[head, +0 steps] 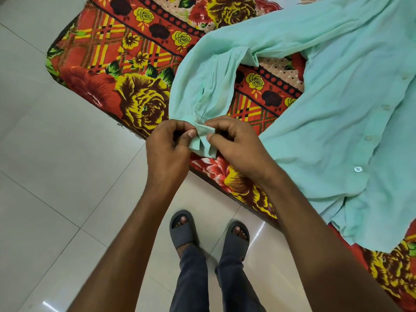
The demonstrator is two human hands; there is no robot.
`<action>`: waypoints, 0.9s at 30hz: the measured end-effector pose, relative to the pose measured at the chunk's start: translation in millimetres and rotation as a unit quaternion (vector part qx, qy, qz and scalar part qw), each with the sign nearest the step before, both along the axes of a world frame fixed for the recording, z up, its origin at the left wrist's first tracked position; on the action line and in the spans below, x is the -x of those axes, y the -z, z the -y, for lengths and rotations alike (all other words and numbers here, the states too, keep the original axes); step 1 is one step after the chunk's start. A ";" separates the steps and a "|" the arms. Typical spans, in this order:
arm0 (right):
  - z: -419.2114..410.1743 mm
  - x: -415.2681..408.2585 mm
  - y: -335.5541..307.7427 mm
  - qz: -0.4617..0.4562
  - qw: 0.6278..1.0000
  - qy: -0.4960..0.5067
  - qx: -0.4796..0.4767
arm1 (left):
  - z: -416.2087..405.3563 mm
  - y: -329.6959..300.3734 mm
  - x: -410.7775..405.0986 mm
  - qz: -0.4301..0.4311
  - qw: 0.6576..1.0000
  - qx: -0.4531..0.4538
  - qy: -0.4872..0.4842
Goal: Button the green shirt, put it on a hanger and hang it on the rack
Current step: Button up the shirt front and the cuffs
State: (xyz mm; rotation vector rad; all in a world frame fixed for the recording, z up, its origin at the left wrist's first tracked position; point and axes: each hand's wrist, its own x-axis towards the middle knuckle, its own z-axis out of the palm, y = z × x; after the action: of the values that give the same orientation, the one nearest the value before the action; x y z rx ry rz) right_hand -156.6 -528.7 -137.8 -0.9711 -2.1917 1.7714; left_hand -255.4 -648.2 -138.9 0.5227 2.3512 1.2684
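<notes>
A pale green shirt (333, 104) lies spread front-up on the bed, its placket with several white buttons (358, 169) running down the right side. One sleeve (202, 86) bends toward the bed's near edge. My left hand (167, 149) and my right hand (238, 145) both pinch the sleeve's cuff (203, 140) between thumbs and fingers, holding it just off the bed edge. The cuff's button is hidden by my fingers. No hanger or rack is in view.
The bed carries a red, yellow and brown floral sheet (126, 70), its corner at the left. White tiled floor (56, 176) lies to the left and below. My feet in grey slippers (183, 228) stand close to the bed edge.
</notes>
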 end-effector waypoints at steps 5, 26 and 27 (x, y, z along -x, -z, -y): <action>-20.3 -3.0 -4.0 0.014 0.992 -0.038 0.121 | -0.6 -0.9 0.3 -0.060 0.998 -0.011 0.026; -0.3 11.1 -7.2 0.056 0.996 0.074 0.016 | -1.0 -0.6 2.6 -0.003 0.999 -0.034 -0.002; -1.3 12.4 -8.5 0.062 0.995 0.071 0.020 | -0.2 0.5 1.5 -0.016 0.999 -0.035 0.006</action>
State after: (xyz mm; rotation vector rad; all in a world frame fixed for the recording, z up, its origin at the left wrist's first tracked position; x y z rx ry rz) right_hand -169.0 -527.4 -129.3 -1.2440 -2.1058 1.7404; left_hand -256.9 -648.0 -139.5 0.5809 2.3329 1.3503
